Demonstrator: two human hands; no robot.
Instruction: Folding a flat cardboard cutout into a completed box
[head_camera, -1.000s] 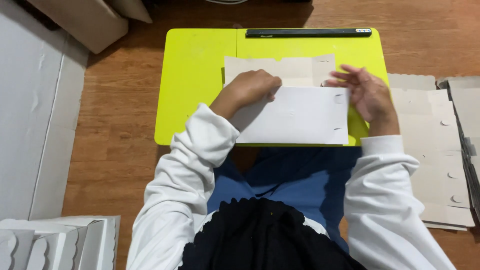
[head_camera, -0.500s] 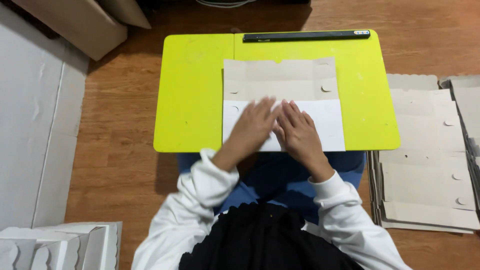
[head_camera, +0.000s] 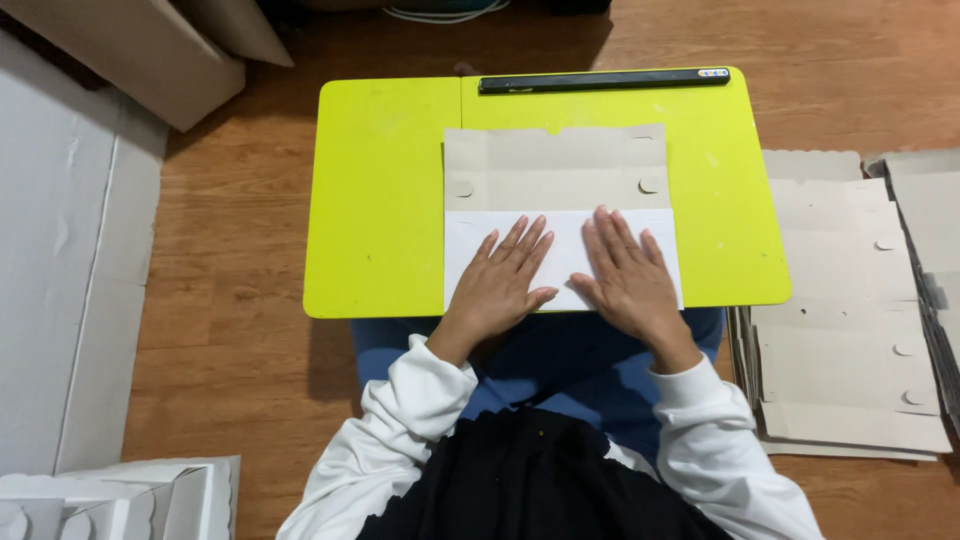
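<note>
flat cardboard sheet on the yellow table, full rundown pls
The flat cardboard box blank lies on the yellow-green table, square to its edges. Its far half shows grey-brown card with two half-round cuts near the side edges; its near flap is folded over, white side up. The left hand and right hand press flat on that flap.

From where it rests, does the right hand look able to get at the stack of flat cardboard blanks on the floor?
Probably yes: the right hand lies flat on the folded cardboard sheet, and the stack of flat cardboard blanks sits on that side with nothing between.
</note>
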